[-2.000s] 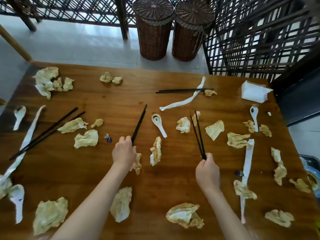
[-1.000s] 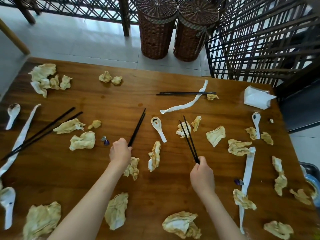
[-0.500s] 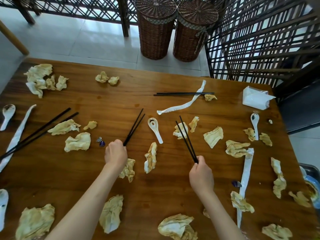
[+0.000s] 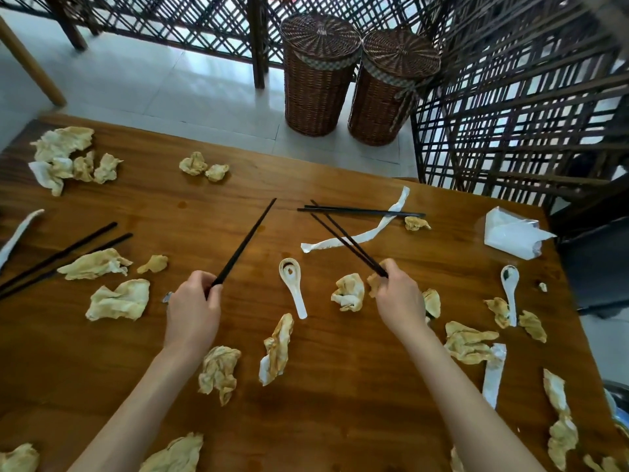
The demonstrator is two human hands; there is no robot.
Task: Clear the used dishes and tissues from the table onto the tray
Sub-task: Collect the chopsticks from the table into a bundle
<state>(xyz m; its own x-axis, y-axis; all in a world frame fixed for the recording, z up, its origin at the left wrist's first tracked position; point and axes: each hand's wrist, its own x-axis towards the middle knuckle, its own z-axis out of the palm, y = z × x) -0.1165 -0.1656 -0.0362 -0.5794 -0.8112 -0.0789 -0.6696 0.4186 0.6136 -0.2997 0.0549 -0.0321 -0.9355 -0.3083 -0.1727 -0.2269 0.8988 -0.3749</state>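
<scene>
A glossy brown wooden table (image 4: 340, 420) strewn with meal leftovers stands on a pale tiled floor (image 4: 153, 86), hemmed by dark lattice screens (image 4: 510, 114), with two lidded wicker baskets (image 4: 320, 76) side by side just beyond its far edge. Three white ceramic spoons show: one (image 4: 293, 284) between the hands, one (image 4: 510, 291) near the right edge, a third barely visible at the left edge. Four pairs of black chopsticks are in view. The left hand (image 4: 192, 311) grips one pair (image 4: 246, 241), fingers curled round its near end, tips raised and pointing away; the right hand (image 4: 400, 298) grips another pair (image 4: 343, 238), angled up and left. A third pair (image 4: 357, 211) lies flat at the far side, across a white paper sleeve (image 4: 357, 238); a fourth (image 4: 64, 257) lies at left. Crumpled, yellow-stained tissues (image 4: 119, 299), more than a dozen, lie scattered over the table, and a clear tissue packet (image 4: 514, 233) sits at the far right corner
</scene>
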